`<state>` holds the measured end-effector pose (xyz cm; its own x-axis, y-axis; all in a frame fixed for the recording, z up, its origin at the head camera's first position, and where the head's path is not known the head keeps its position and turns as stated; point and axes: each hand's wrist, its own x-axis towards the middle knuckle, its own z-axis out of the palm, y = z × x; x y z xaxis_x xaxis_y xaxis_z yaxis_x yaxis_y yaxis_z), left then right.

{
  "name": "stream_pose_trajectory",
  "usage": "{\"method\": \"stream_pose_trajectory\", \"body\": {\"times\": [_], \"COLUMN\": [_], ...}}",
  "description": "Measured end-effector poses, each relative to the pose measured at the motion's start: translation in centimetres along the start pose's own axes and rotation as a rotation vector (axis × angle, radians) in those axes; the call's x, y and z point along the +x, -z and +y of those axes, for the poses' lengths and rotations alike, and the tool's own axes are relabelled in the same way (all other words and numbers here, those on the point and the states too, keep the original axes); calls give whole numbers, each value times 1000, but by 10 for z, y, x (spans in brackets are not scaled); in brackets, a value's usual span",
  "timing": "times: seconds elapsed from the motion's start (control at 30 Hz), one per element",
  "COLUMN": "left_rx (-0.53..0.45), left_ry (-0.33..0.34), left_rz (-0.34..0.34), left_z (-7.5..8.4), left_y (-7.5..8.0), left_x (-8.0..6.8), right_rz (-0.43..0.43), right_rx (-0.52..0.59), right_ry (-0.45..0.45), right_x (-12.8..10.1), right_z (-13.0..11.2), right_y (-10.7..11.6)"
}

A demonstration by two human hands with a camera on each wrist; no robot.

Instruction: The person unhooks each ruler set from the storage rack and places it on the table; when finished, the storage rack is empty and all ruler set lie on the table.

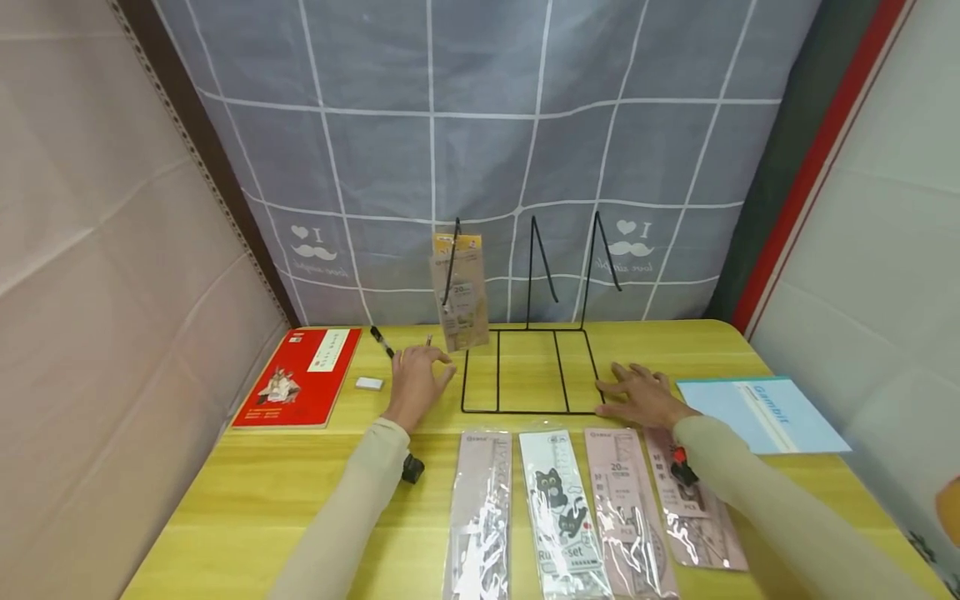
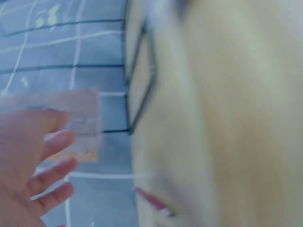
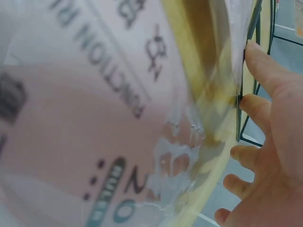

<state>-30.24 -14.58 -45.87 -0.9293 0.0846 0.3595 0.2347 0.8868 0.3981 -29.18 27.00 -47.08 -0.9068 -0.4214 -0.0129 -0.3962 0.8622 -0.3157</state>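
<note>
Four packaged ruler sets [image 1: 570,508] lie in a row at the near edge of a yellow table [image 1: 247,500], nearest the camera and not yet hung. Beyond them stands a black wire display rack [image 1: 528,367] with three upright hooks; one ruler pack [image 1: 460,292] already hangs from the leftmost hook, while the other two hooks are bare, so the work looks barely begun, with one pack up and four left. The right hand [image 1: 637,393] lies flat with fingers spread, its fingertips [image 3: 253,101] touching the rack's base wire at the front right corner, gripping nothing. The left hand [image 1: 416,379] rests on the table just left of the rack, below the hung pack, fingers relaxed and empty. A red notebook [image 1: 300,375], a blue booklet [image 1: 765,412], a pen [image 1: 381,340] and a small eraser [image 1: 369,383] lie alongside.
</note>
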Motion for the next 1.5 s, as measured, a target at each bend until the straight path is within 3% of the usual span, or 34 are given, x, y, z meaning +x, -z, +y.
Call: {"method": "stream_pose_trajectory", "body": {"times": [0.1, 0.23, 0.4, 0.6, 1.0, 1.37, 1.5], "left_rx": [-74, -160, -264, -343, -387, -439, -435], "left_ry": [12, -23, -38, -31, -63, 36, 44], "left_rz": [114, 190, 172, 130, 162, 95, 85], "left_z": [-3, -9, -12, -11, -2, 6, 10], "left_y": [13, 25, 29, 26, 25, 33, 35], "left_x": [15, 37, 55, 62, 58, 36, 26], "right_rz": [-9, -27, -43, -65, -64, -60, -58], "right_rx": [-15, -11, 6, 29, 29, 22, 11], "right_ry": [-12, -27, -35, -61, -76, -66, -69], "right_x": [3, 5, 4, 4, 4, 2, 3], "right_z": [-1, -3, -3, -4, -4, -4, -3], "right_y": [1, 1, 2, 1, 2, 2, 1]}}
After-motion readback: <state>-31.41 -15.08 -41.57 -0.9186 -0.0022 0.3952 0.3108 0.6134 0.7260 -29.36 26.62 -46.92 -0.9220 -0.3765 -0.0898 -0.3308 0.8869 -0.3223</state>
